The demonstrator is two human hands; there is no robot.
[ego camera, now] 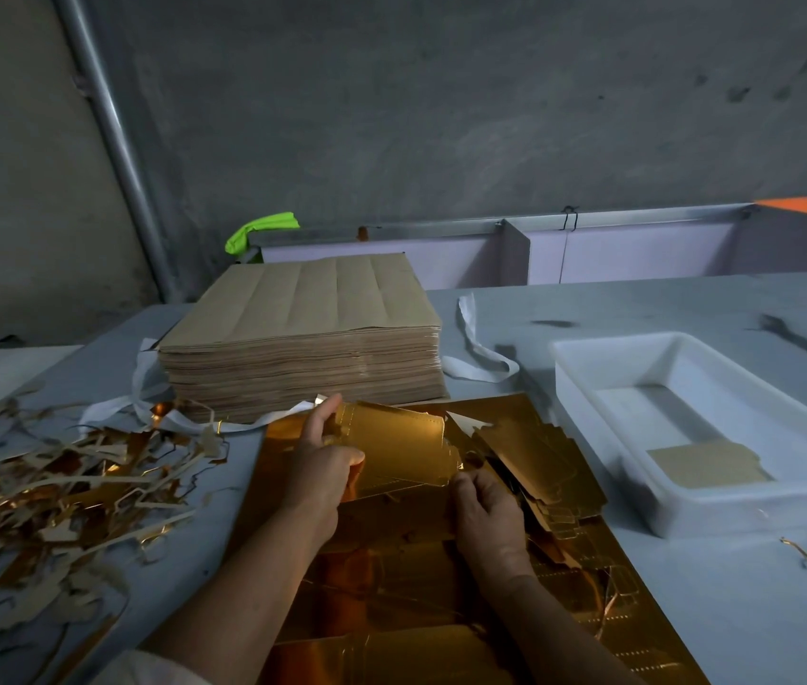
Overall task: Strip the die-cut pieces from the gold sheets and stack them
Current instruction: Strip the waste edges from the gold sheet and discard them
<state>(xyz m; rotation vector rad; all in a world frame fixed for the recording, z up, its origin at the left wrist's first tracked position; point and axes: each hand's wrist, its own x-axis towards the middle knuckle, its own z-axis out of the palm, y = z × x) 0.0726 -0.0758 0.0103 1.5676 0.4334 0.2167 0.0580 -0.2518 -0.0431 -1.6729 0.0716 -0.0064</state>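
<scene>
Left hand (324, 467) clamped on the left edge of a gold die-cut piece (396, 449), thumb on top, piece lifted off the gold sheets (391, 575) and tilted up a bit. Right hand (487, 516) pinching the same piece at its lower right corner, fingers closed on it. So, piece stretched between both hands, right above the sheets spread on the table (737, 610). Just right of the hands, a loose pile of stripped pieces (539, 467), lying on the sheets. Off to the left, a heap of waste trim (45, 491) (pretty messy). Behind the hands, a tall brown stack (302, 338). Far right, a white tray (688, 437) with one brownish piece (707, 464) inside.
</scene>
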